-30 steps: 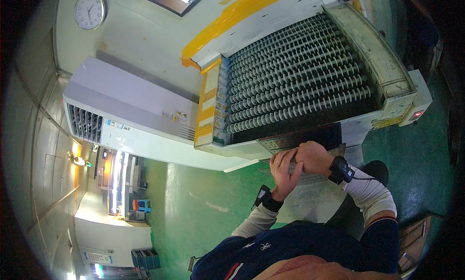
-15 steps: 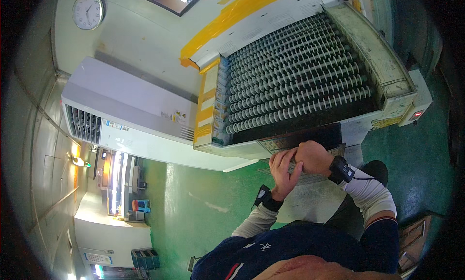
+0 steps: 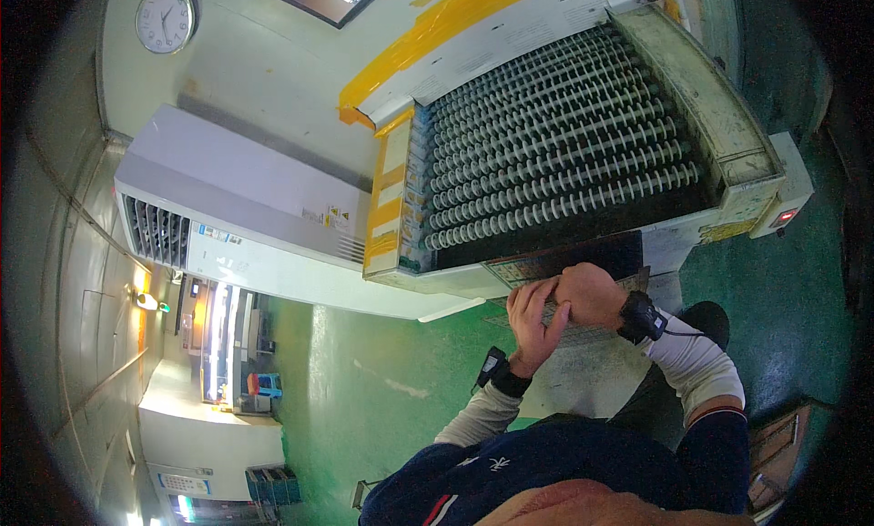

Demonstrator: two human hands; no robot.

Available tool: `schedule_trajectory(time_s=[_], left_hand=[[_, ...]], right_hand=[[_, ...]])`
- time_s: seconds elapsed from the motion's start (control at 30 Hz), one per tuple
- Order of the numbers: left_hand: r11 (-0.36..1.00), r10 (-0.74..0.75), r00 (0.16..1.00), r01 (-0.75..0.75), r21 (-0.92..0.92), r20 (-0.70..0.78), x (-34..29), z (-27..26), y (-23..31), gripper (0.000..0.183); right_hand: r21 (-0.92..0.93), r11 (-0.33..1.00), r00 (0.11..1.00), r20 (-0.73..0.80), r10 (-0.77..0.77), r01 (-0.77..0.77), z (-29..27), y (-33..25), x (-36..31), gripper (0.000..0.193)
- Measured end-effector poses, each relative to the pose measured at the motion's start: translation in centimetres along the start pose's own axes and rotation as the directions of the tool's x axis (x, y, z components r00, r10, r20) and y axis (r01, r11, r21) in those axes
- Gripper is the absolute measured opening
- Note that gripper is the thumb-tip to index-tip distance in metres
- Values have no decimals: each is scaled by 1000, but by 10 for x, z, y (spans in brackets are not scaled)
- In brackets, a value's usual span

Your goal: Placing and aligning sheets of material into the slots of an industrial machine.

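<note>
My left hand (image 3: 533, 324) is raised in front of the roller machine, its fingers stretched out and thumb apart, with no object visible in it. Right beside it, my right hand (image 3: 594, 296) is bent into a fist whose fingertips are hidden from view; whether something is in it I cannot make out. The two hands meet or nearly meet at the left fingertips. Just beyond them is a dark flat panel (image 3: 596, 255) at the front of the machine, and a patterned, grid-like piece (image 3: 517, 269) shows next to the left fingers.
Rows of ringed rollers (image 3: 555, 153) fill the machine bed, framed by a metal side rail (image 3: 696, 89) and yellow-taped edge (image 3: 386, 198). A switch box with a red light (image 3: 790, 194) sits at right. A long white cabinet unit (image 3: 246, 198) stands left, above green floor (image 3: 364, 362).
</note>
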State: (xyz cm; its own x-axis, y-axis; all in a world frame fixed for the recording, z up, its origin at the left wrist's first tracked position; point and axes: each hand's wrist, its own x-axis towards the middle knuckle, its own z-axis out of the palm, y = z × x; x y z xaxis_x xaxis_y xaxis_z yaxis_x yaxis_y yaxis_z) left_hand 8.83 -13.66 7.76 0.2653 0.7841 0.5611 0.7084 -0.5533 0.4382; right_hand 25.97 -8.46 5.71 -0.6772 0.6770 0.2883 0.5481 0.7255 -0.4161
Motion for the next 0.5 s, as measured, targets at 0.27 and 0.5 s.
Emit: schedule_trajectory(time_s=[0.27,0.5], left_hand=[[904,-7,997,37,-425,74,-11,-33,45,43],[824,191,858,124,-553,477,-53,17,50,42]], right_hand=[[4,999,999,-11,-47,47,-34,32,-7,25],[538,799,865,-232,446,-268,-96,68,-42,23]])
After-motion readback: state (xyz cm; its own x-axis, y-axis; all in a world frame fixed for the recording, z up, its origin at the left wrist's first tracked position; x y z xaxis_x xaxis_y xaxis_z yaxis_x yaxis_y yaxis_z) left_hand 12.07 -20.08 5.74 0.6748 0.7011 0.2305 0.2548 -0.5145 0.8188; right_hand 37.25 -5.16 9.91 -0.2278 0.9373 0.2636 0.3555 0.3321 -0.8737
